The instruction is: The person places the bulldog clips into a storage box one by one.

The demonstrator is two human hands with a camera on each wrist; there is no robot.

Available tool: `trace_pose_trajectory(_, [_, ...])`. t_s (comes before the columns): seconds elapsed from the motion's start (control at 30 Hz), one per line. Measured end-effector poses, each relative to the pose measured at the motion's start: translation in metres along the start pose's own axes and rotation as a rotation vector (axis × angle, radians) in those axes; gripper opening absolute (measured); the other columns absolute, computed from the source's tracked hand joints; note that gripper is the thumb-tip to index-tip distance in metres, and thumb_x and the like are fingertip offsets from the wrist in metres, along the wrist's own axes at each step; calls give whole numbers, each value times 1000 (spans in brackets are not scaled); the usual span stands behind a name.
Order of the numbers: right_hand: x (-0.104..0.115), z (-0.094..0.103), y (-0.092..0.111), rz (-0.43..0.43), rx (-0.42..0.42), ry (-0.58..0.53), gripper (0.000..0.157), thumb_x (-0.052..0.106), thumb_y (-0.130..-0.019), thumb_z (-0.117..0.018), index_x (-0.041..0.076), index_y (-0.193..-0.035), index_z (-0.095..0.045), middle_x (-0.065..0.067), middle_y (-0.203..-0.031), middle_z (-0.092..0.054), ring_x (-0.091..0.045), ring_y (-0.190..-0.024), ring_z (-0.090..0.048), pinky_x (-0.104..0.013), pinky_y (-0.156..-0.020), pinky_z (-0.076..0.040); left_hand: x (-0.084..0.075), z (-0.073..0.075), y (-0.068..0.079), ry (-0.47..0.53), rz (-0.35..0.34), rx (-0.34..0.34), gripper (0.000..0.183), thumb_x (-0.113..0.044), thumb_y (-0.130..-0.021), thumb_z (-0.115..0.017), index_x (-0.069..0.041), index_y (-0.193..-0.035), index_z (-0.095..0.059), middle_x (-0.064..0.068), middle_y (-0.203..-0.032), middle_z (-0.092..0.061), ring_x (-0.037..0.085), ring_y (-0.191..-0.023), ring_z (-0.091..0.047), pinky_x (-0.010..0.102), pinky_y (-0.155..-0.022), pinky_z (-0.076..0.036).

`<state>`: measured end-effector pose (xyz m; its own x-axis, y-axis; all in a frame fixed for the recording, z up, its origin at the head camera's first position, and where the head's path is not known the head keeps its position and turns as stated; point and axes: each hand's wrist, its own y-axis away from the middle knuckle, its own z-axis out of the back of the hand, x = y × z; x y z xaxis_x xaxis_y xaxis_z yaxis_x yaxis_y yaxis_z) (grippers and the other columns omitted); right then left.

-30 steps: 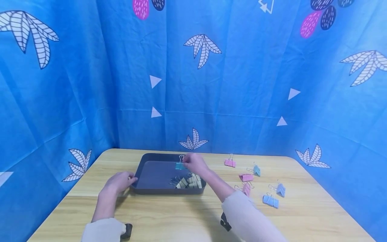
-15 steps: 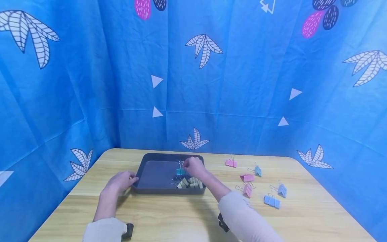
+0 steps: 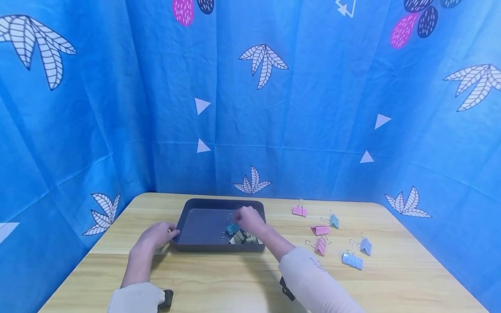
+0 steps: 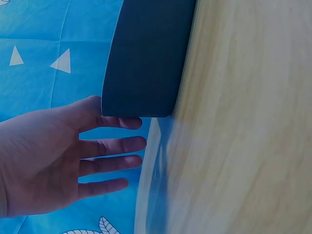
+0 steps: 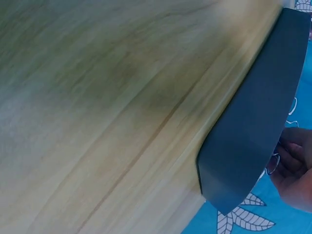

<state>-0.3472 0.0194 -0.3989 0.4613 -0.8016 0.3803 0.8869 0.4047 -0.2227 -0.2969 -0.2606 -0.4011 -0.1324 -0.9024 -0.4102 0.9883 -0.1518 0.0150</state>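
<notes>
A dark grey tray [image 3: 203,248] stands on the table, and my left hand [image 3: 156,235] holds its left edge. In the left wrist view the thumb hooks over the tray's rim while the other fingers [image 4: 114,145] extend outside the wall. My right hand [image 3: 250,221] is over the tray's right half, pinching a teal binder clip [image 3: 232,229] at its wire handle. That clip is tilted, low against several olive-yellow binder clips [image 3: 238,237] in the front right corner. From the right wrist, the tray wall [image 5: 253,112] hides the clip's body; the curled fingers [image 5: 287,161] show beside wire handles.
Right of the tray lie pink binder clips [image 3: 299,211], another teal binder clip [image 3: 334,221] and blue binder clips [image 3: 352,261], spread on the wooden table [image 3: 219,282]. A blue patterned curtain [image 3: 250,108] hangs behind the table and along both sides.
My right hand has lowered the teal binder clip into the tray, down and slightly forward toward the olive-yellow clips, where it now tilts. My left hand stays at the tray's edge.
</notes>
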Motion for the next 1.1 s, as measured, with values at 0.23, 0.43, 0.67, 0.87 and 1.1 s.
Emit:
trace_pose_trajectory(0.23, [-3,-4,0,-20,2,17,14,1,-83,-60,6,-82,-73,-2,-74,-68,-11,-61,-59,-24,-63,-50,-1,-1,0,6,5,2,33,-20,-93,-54,6,-112,-60,23,-108,-58,29,-86,-54,48,-77,-44])
trace_pose_trajectory(0.43, [-7,-6,1,-45,12,22,19,-3,-80,-59,5,-90,-73,-8,-87,-69,-20,-79,-65,-28,-72,-52,0,-1,0,23,5,8,34,-19,-93,-53,8,-113,-59,22,-106,-59,30,-88,-54,50,-78,-44])
trace_pose_trajectory(0.67, [-12,-4,1,-56,17,-39,29,-11,-75,-55,3,-95,-71,-10,-91,-68,-21,-82,-64,-27,-71,-52,1,0,1,33,11,13,38,-20,-93,-52,10,-116,-56,26,-111,-56,34,-95,-54,52,-82,-42])
trace_pose_trajectory(0.87, [-14,4,2,2,-36,-60,19,-6,-79,-59,0,-91,-71,-10,-88,-68,-19,-75,-64,-24,-66,-52,1,1,1,36,10,11,38,-20,-93,-52,10,-116,-56,25,-111,-56,36,-96,-53,53,-83,-42])
trace_pose_trajectory(1.1, [-17,27,13,30,-96,-113,11,2,-85,-60,-2,-91,-69,-11,-87,-67,-20,-77,-63,-27,-68,-51,1,0,1,49,13,18,39,-20,-94,-52,10,-117,-55,27,-112,-56,40,-100,-52,54,-84,-41])
